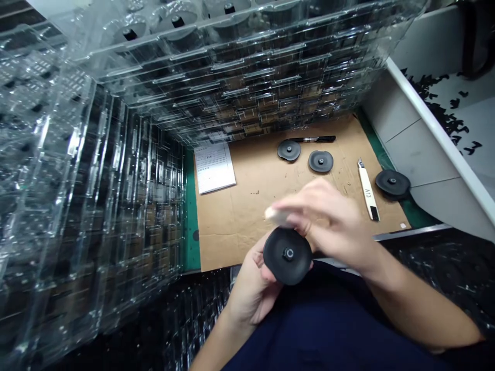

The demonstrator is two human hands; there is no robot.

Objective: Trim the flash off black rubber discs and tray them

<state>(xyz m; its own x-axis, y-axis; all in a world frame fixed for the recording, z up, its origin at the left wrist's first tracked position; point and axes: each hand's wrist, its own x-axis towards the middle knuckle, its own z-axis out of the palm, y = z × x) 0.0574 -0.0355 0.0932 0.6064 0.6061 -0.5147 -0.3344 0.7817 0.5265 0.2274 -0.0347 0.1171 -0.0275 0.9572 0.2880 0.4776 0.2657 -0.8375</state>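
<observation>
Evidently, the round, dished black disc with a raised central hub (287,256) is up in the left hand (260,291), whose fingers are clamped on it from beneath and along its rim, hub side uppermost, just in front of the dark blue clothing (320,319). The right hand (328,211), blurred, has its thumb and fingers together on a small whitish piece (274,213) just above the disc's far rim; whether that piece touches the disc cannot be told.

Beyond the hands, a flat brown cardboard sheet (232,221) bears two similar black discs (320,161), a slim black marker (319,139) touching or just behind the left one, a printed white paper (214,167) and a white-handled cutter marked A13 (366,189). Another black disc (392,183) lies at the sheet's right edge. Stacked clear plastic trays (240,67) stand behind and to the left.
</observation>
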